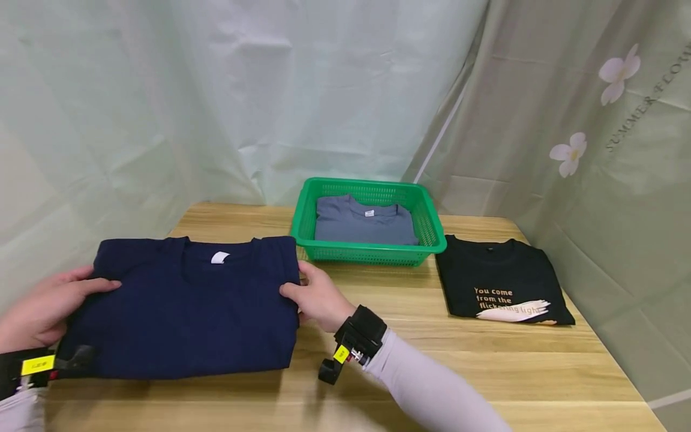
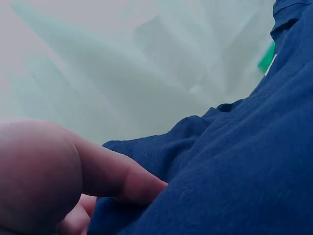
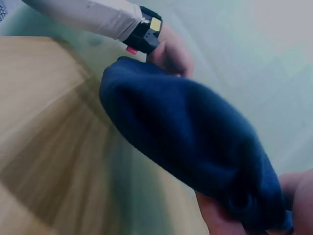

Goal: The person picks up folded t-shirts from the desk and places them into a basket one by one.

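A folded navy T-shirt (image 1: 183, 312) with a white neck label hangs a little above the table at the left, held between both hands. My left hand (image 1: 59, 303) grips its left side, thumb on top of the cloth and fingers underneath. At the opposite side my right hand (image 1: 320, 295) pinches the edge, with the thumb in front and the fingers behind. In the left wrist view the thumb (image 2: 132, 181) presses into the blue fabric (image 2: 234, 181). The right wrist view shows the shirt (image 3: 181, 127) sagging between the hands, its underside off the wood.
Behind the right hand, a green plastic basket (image 1: 372, 254) holds a folded grey T-shirt (image 1: 367, 227). A folded black T-shirt (image 1: 502, 279) with printed lettering lies on the wooden table (image 1: 432, 360) at the right. Pale curtains (image 1: 243, 90) hang around the table's back and sides.
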